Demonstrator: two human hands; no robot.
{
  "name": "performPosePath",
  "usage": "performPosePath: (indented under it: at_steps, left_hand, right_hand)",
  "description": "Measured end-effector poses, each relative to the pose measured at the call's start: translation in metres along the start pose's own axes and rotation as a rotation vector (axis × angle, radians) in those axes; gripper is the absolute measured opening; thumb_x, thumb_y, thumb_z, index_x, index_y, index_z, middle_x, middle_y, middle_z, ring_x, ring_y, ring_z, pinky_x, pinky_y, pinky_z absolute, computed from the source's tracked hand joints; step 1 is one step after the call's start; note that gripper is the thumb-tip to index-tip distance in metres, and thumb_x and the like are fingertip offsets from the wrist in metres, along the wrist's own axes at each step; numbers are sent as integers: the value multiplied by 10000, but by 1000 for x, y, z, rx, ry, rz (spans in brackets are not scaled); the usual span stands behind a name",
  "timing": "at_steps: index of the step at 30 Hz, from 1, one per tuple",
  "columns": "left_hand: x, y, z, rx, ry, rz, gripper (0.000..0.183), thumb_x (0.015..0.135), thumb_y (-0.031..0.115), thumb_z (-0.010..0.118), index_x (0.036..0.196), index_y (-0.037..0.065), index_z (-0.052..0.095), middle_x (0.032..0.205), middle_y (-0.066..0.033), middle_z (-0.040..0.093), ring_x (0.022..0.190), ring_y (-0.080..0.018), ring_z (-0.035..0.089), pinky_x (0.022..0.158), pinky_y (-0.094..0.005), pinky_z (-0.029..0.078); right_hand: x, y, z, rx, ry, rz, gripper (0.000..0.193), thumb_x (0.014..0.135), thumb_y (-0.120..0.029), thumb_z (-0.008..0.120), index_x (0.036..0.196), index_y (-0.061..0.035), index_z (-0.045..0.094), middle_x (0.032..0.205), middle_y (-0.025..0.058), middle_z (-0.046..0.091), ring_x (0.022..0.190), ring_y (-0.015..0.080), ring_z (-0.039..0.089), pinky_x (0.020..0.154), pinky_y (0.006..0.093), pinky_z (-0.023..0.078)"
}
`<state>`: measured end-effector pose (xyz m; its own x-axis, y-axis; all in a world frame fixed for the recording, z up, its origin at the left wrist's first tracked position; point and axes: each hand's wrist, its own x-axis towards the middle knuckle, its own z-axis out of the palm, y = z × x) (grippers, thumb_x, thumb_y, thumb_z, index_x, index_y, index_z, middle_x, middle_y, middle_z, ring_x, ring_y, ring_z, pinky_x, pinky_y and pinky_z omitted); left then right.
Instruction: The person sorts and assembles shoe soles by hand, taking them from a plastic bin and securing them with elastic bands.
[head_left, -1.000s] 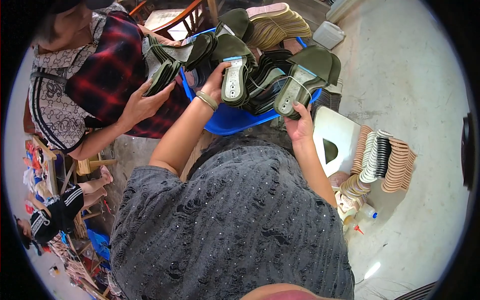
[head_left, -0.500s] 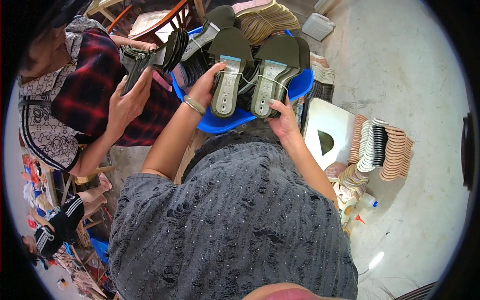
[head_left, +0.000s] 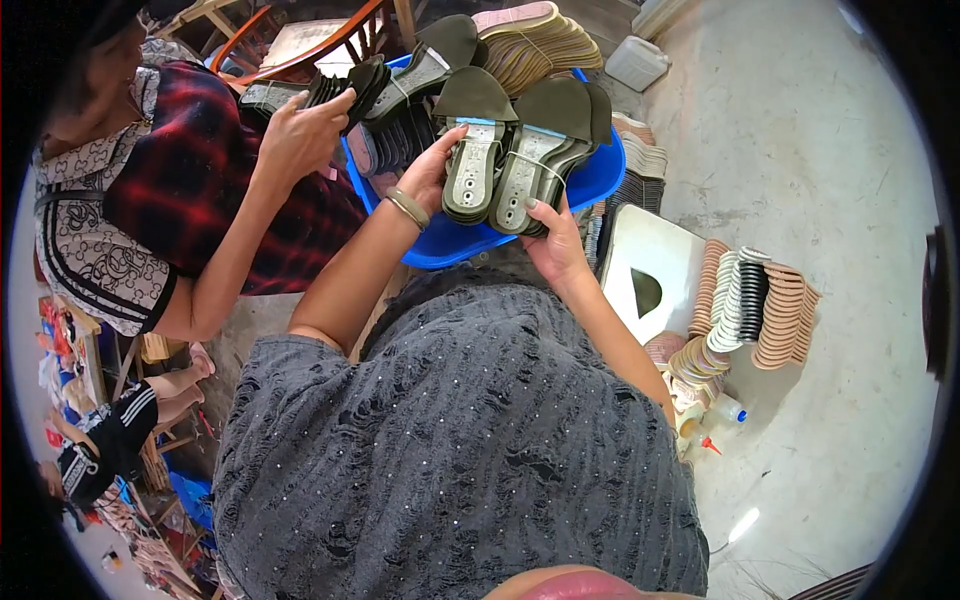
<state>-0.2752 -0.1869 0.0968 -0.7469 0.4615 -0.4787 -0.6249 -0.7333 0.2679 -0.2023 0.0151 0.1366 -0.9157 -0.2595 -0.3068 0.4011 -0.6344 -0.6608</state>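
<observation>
Both my hands hold bundles of dark green shoe parts, each with a wide toe piece and a pale, punched sole, above a blue basin (head_left: 432, 249). My left hand (head_left: 427, 172) grips the left bundle (head_left: 471, 170) by its edge, thumb on top near the light blue strip. At the lower end of the right bundle (head_left: 520, 185), my right hand (head_left: 556, 242) wraps round the stack with its thumb on the sole. A white tie crosses the right bundle. The two bundles lie side by side, touching. Another green bundle (head_left: 422, 68) rests behind them in the basin.
On my left a co-worker's hand (head_left: 305, 135) holds a stack of dark shoe parts (head_left: 350, 88). Pinkish soles (head_left: 540, 45) are piled beyond the basin. To the right stand a white stool (head_left: 655, 240), sole stacks (head_left: 785, 315) and a white jug (head_left: 637, 62).
My hands have brought the two bundles closer together, the left one moving right and the right one slightly left. The co-worker's near hand has moved up and right onto their stack.
</observation>
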Motion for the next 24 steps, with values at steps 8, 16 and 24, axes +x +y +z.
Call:
performPosePath:
  at_steps: [8, 16, 24]
  left_hand:
    - [-2, -1, -2, -20, -10, 8, 344, 899, 333, 581, 1044, 23, 625, 934, -117, 684, 791, -227, 680, 746, -388, 572]
    - [-9, -2, 1, -5, -24, 20, 365, 911, 316, 565, 1085, -1, 612, 964, -136, 685, 793, -215, 690, 710, -343, 588]
    - [-9, -1, -3, -13, -2, 9, 354, 909, 319, 568, 1074, 10, 615, 965, -130, 682, 804, -225, 684, 734, -368, 578]
  right_hand:
    - [-1, 0, -2, -12, 3, 29, 656, 779, -44, 629, 1362, -167, 355, 1231, 62, 535, 1124, 225, 545, 915, 426, 485]
    - [-2, 0, 1, 12, -15, 14, 671, 754, -16, 636, 1342, -165, 350, 1221, 68, 530, 1117, 229, 540, 910, 436, 472]
    - [-4, -1, 2, 3, -6, 12, 658, 765, -11, 625, 1349, -150, 355, 1214, 76, 542, 1110, 228, 552, 918, 430, 479]
